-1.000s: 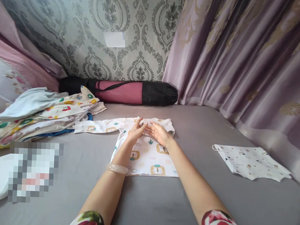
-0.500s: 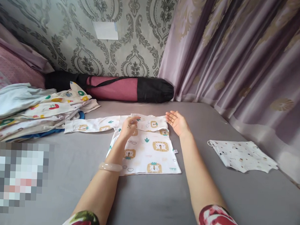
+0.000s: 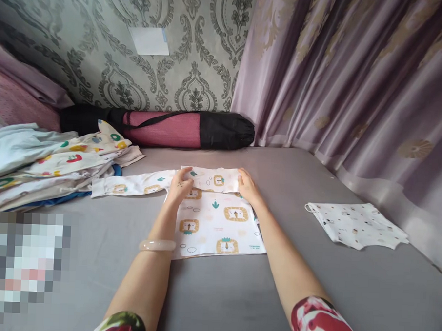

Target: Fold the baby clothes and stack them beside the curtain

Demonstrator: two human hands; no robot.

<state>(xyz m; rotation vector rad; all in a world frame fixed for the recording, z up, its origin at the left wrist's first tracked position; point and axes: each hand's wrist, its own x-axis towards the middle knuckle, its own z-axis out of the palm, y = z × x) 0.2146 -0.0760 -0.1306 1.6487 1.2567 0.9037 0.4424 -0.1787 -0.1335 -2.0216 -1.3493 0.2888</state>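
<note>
A white long-sleeved baby shirt (image 3: 213, 219) with lion prints lies spread on the grey bed surface. One of its sleeves (image 3: 220, 180) is folded across the top of the body, while the other sleeve (image 3: 132, 184) stretches out to the left. My left hand (image 3: 179, 185) grips the left end of the folded part, thumb on top of the cloth. At the right end of that fold, my right hand (image 3: 247, 187) has its fingers curled around the edge; the undersides of both hands are hidden. A small white label shows beside my right wrist.
A folded white garment (image 3: 357, 225) with small prints lies to the right. A heap of clothes (image 3: 45, 162) is at the left. Along the patterned wall rests a pink and black rolled bag (image 3: 164, 129). A purple curtain (image 3: 342, 68) hangs on the right. The lower left is pixelated.
My right hand has turned from an open palm and closed in on the right end of the folded sleeve. My left hand has shifted left to the other end, and the sleeve lies flatter.
</note>
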